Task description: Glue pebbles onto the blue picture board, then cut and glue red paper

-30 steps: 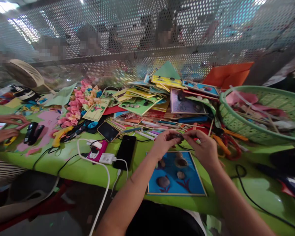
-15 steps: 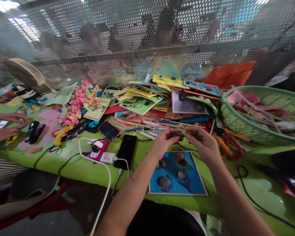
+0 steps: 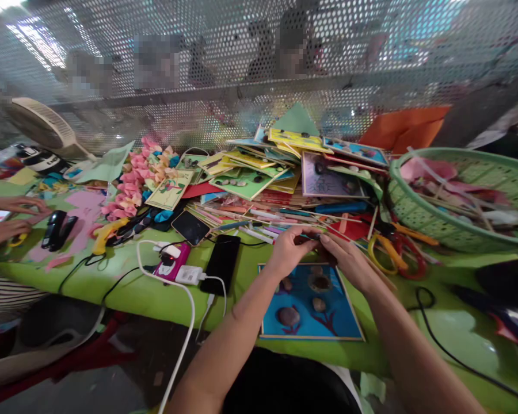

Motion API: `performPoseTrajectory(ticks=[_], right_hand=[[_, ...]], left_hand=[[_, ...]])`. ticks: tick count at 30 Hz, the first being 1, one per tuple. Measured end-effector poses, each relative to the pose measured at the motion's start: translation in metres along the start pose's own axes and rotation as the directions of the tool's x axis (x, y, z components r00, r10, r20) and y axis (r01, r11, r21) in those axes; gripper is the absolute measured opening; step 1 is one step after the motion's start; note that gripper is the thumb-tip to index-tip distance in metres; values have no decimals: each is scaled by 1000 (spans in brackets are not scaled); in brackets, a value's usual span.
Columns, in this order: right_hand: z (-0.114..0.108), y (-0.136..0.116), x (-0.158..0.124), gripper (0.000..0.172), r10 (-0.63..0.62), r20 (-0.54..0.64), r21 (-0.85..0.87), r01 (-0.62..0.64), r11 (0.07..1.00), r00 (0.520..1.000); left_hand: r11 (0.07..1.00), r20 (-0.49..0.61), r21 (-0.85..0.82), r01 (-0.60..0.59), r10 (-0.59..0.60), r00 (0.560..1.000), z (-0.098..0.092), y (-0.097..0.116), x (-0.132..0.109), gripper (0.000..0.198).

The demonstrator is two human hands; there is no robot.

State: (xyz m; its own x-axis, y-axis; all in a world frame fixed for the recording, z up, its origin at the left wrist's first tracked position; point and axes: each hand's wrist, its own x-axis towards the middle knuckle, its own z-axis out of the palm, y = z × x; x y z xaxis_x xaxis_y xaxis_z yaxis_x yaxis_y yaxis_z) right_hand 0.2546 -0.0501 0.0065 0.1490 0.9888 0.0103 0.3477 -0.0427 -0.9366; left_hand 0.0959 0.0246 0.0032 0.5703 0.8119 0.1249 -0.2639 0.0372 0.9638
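Observation:
Over the far edge of a blue picture panel, my two hands meet at the fingertips. Between thumb and fingers, my left hand grips a small dark stone, mostly covered by fingers. Closed against the same stone from the other side is my right hand. Light wooden strips edge the panel, which lies flat on the green table. A round reddish stone and a smaller pebble sit on it above dark painted leaves. More stones rest near its far edge, one partly behind my left wrist.
Behind my hands rises a pile of stone-decorated cards. Scissors and a green basket lie to the right. Leftward are a black phone, a pink power strip, cables, a yellow glue gun and another person's hands.
My right hand has moved left to meet my left hand, now covering most of the dark stone. Scissors and a red piece behind it show more. The panel stays in place.

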Motion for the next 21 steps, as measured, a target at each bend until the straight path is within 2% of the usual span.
performPoseTrajectory(ticks=[4, 11, 21], right_hand=[[4, 0, 1, 42, 9, 40, 101, -13, 995, 999], [6, 5, 2, 40, -52, 0, -25, 52, 998, 999], [7, 8, 4, 34, -70, -30, 12, 70, 997, 997]], left_hand=[[999, 14, 36, -13, 13, 1000, -1, -2, -1, 37], [998, -28, 68, -5, 7, 1000, -1, -8, -1, 39], [999, -37, -2, 37, -37, 999, -2, -9, 1, 42]])
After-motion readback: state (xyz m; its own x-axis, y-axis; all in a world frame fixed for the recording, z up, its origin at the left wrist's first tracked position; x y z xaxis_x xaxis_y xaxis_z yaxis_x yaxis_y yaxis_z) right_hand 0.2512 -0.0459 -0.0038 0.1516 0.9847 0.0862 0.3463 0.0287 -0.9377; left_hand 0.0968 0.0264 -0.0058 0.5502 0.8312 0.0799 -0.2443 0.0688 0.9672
